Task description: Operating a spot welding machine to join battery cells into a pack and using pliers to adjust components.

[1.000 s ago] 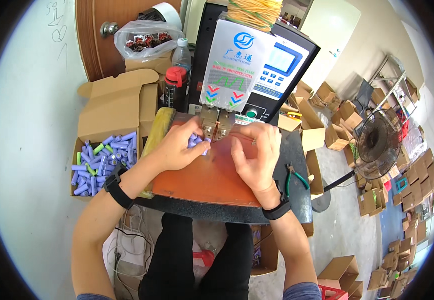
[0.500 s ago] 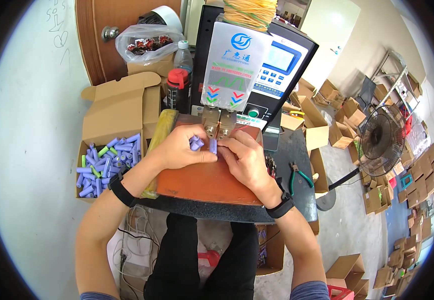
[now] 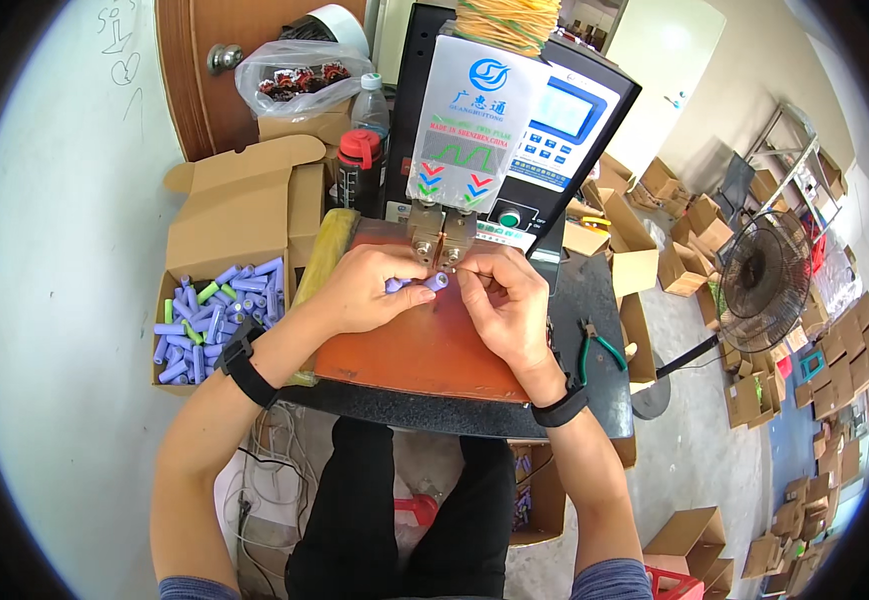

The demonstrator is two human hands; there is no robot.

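Note:
My left hand (image 3: 365, 288) is closed on purple battery cells. One cell (image 3: 437, 281) sticks out past its thumb with an end turned up toward me; another shows only partly between the fingers. Right beside that cell, my right hand (image 3: 507, 305) has thumb and forefinger pinched together; whatever lies between them is too small to make out. Both hands are over an orange-brown mat (image 3: 405, 360), just in front of the metal electrode holders (image 3: 442, 240) of a spot welder (image 3: 475, 130).
To the left, an open cardboard box (image 3: 230, 225) holds many purple and a few green cells (image 3: 217, 310). A yellow wrapped bundle (image 3: 327, 262) borders the mat. Behind it stand a red-lidded bottle (image 3: 359, 165) and a clear bottle (image 3: 370, 105). Green-handled pliers (image 3: 600, 350) lie right; a fan (image 3: 763, 268) stands beyond.
The cell at my left fingertips has tipped from upright so its end now faces me. My right hand has shifted slightly right and up, its fingers drawn into a pinch.

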